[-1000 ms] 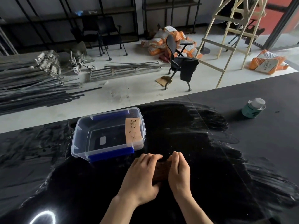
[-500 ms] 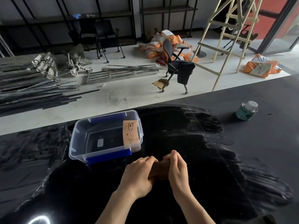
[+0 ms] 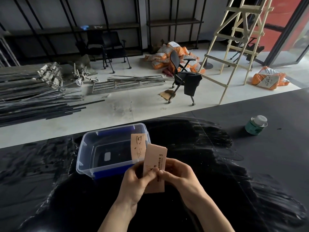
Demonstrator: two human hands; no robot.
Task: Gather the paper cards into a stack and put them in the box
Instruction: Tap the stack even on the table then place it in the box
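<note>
Spreading across the whole lower view, the black table (image 3: pixel 250 164) is carrying everything that matters, its surface dark and streaked. Sitting on it just ahead and to the left of the hands, the clear box (image 3: pixel 87 148) with blue latches is lying open-topped, and one paper card (image 3: pixel 137 148) is already leaning upright against its right inner wall. Standing well apart, near the far right edge, a small green jar (image 3: pixel 255 125) is playing no part in this.

Both hands are holding the stack of cards (image 3: pixel 155 164) upright above the table, just beside the box's near right corner. The left hand (image 3: pixel 135 183) is closing around the stack's left edge, thumb lying across the front face; the right hand (image 3: pixel 179 175) is pinching the right edge, its fingertips meeting the left thumb near the middle. The stack is tilting slightly to the right, and its top edge is looking a little uneven, so the cards are probably not yet fully squared.

The step in hand seems to be squaring and carrying the stack over. Doing it well is likely meaning keeping both edges pressed so no card is slipping out, tapping the bottom edge level if needed, then lowering the stack flat or beside the leaning card, clearing the box rim rather than catching it. How firmly the fingers behind are gripping cannot be told, since the cards are hiding them.
</note>
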